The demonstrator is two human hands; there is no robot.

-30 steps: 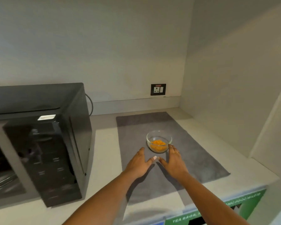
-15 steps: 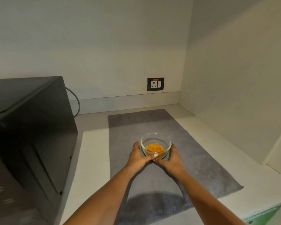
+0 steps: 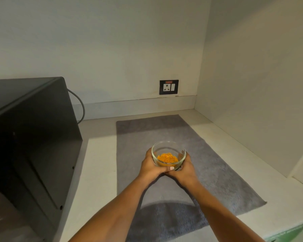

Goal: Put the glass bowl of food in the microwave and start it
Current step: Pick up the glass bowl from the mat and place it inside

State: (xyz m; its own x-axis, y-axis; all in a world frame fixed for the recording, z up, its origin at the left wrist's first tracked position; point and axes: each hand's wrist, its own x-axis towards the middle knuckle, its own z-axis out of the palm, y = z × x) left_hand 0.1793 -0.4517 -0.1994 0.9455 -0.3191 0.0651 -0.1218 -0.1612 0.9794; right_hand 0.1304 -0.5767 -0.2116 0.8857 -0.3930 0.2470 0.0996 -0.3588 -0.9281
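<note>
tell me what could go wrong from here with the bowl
1. The glass bowl is smooth, and the left hand and right hand only cup its sides, so it could slip.
2. The loose orange food might spill if the bowl tilts on the way.
3. The microwave sits close on the left, so the bowl could knock its side.

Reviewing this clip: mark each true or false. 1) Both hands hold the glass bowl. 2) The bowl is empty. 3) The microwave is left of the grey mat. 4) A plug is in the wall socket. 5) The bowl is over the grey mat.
1) True: the left hand and right hand cup the glass bowl.
2) False: it holds orange food.
3) True: the microwave stands left of the grey mat.
4) False: the wall socket has nothing plugged in.
5) True.
</note>
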